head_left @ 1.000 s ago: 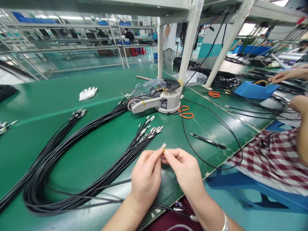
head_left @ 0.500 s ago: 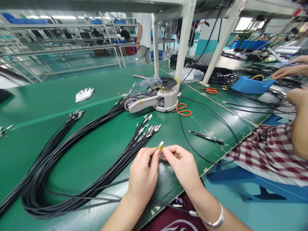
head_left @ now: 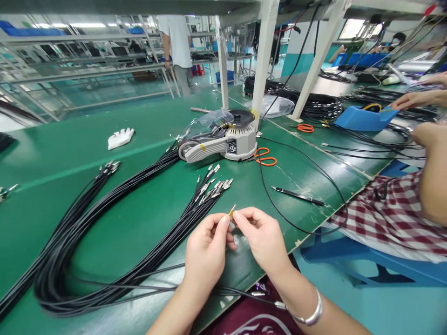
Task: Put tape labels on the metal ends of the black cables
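Observation:
Between my two hands is a small metal cable connector [head_left: 233, 209] with yellow tape around its base. My left hand [head_left: 206, 251] pinches it from the left, thumb against fingertips. From the other side my right hand [head_left: 262, 237] closes thumb and finger on the same taped end. Most of the tape and the cable behind it are hidden by my fingers. Just beyond lies a bundle of black cables [head_left: 167, 242] with silver connector ends, curving across the green table [head_left: 139, 200]. Other cable ends pass under my wrists near the table edge.
A tape dispenser machine [head_left: 239, 144] stands behind the bundle. Orange-handled scissors [head_left: 267, 161] and a black craft knife [head_left: 296, 195] lie to the right. A white glove [head_left: 120, 138] rests at the left. Beside me a person in checkered cloth works at a blue tape holder [head_left: 363, 118].
The connector has turned from showing its flat face to edge-on between my fingers. My left fingers have shifted below it. In the background a standing person has moved left.

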Demonstrator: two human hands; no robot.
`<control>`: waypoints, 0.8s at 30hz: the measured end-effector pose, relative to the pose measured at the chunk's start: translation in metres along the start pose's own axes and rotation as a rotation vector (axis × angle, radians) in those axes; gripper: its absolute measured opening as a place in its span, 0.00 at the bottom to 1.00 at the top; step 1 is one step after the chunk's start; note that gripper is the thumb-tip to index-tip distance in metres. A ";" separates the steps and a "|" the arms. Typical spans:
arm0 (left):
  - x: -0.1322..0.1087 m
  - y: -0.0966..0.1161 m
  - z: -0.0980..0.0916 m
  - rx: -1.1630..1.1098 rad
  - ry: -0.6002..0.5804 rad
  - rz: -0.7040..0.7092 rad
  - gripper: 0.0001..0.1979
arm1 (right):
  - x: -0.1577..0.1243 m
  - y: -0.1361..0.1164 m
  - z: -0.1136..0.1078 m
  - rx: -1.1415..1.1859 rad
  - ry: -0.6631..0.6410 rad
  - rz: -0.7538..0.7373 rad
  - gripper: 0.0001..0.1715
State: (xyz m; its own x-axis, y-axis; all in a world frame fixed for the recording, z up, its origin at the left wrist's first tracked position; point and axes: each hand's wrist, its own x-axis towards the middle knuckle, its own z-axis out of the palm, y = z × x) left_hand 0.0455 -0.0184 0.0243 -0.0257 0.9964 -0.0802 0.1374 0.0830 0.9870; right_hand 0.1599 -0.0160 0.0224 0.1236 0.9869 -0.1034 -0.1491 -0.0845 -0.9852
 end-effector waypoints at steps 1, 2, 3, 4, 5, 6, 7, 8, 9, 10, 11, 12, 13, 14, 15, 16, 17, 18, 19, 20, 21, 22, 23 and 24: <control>0.000 0.001 0.000 -0.039 -0.016 -0.017 0.13 | 0.000 -0.001 0.000 0.002 -0.006 0.001 0.10; 0.001 0.001 -0.001 -0.075 -0.031 -0.030 0.13 | 0.000 -0.001 0.000 0.003 -0.012 0.001 0.10; 0.001 0.001 -0.001 -0.109 -0.045 -0.042 0.13 | -0.001 -0.002 0.000 0.003 -0.015 -0.001 0.09; 0.001 0.002 -0.001 -0.138 -0.057 -0.052 0.12 | -0.001 -0.003 0.001 0.004 -0.017 -0.004 0.09; 0.002 0.002 -0.002 -0.165 -0.066 -0.059 0.12 | -0.001 -0.004 0.001 0.005 -0.020 -0.010 0.09; 0.002 0.002 -0.002 -0.188 -0.077 -0.064 0.12 | -0.002 -0.004 0.001 0.006 -0.022 -0.016 0.09; 0.002 0.003 -0.002 -0.209 -0.090 -0.068 0.11 | -0.002 -0.005 0.002 0.005 -0.024 -0.022 0.09; 0.002 0.004 -0.003 -0.233 -0.107 -0.069 0.11 | -0.002 -0.005 0.002 0.001 -0.027 -0.029 0.09; 0.002 0.005 -0.003 -0.259 -0.131 -0.072 0.11 | -0.003 -0.005 0.001 -0.003 -0.034 -0.039 0.09; 0.003 0.006 -0.004 -0.286 -0.161 -0.078 0.11 | -0.003 -0.004 0.001 -0.011 -0.043 -0.051 0.09; 0.003 0.007 -0.006 -0.313 -0.197 -0.087 0.11 | -0.003 -0.003 0.000 -0.020 -0.052 -0.067 0.09; 0.003 0.008 -0.007 -0.339 -0.236 -0.102 0.11 | -0.002 -0.002 -0.001 -0.031 -0.064 -0.089 0.09; 0.004 0.009 -0.009 -0.368 -0.276 -0.121 0.12 | -0.001 -0.001 -0.002 -0.042 -0.075 -0.121 0.09; 0.005 0.010 -0.010 -0.399 -0.320 -0.144 0.13 | 0.000 0.001 -0.004 -0.054 -0.089 -0.161 0.08; 0.006 0.011 -0.012 -0.431 -0.365 -0.171 0.13 | 0.001 0.002 -0.005 -0.064 -0.103 -0.207 0.08; 0.007 0.011 -0.014 -0.467 -0.408 -0.200 0.14 | 0.003 0.004 -0.007 -0.070 -0.123 -0.257 0.08; 0.008 0.012 -0.016 -0.507 -0.448 -0.228 0.14 | 0.005 0.007 -0.008 -0.069 -0.148 -0.306 0.07; 0.008 0.012 -0.018 -0.546 -0.486 -0.252 0.13 | 0.007 0.009 -0.010 -0.061 -0.176 -0.350 0.07; 0.009 0.012 -0.020 -0.581 -0.521 -0.273 0.13 | 0.010 0.011 -0.011 -0.038 -0.205 -0.382 0.06; 0.010 0.012 -0.021 -0.609 -0.559 -0.292 0.14 | 0.013 0.013 -0.013 -0.007 -0.240 -0.404 0.05; 0.010 0.012 -0.022 -0.632 -0.601 -0.313 0.14 | 0.015 0.014 -0.015 0.027 -0.277 -0.416 0.04; 0.010 0.012 -0.024 -0.651 -0.643 -0.337 0.15 | 0.017 0.015 -0.017 0.053 -0.321 -0.425 0.06; 0.010 0.011 -0.025 -0.670 -0.685 -0.363 0.16 | 0.019 0.015 -0.019 0.068 -0.373 -0.434 0.08; 0.010 0.010 -0.025 -0.688 -0.725 -0.393 0.16 | 0.021 0.015 -0.020 0.073 -0.428 -0.449 0.09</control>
State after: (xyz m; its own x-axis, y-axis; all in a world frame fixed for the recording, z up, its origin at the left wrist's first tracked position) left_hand 0.0214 -0.0082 0.0371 0.6781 0.6916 -0.2488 -0.3457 0.5989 0.7224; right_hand 0.1799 0.0007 0.0023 -0.2118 0.8929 0.3974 -0.2424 0.3459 -0.9064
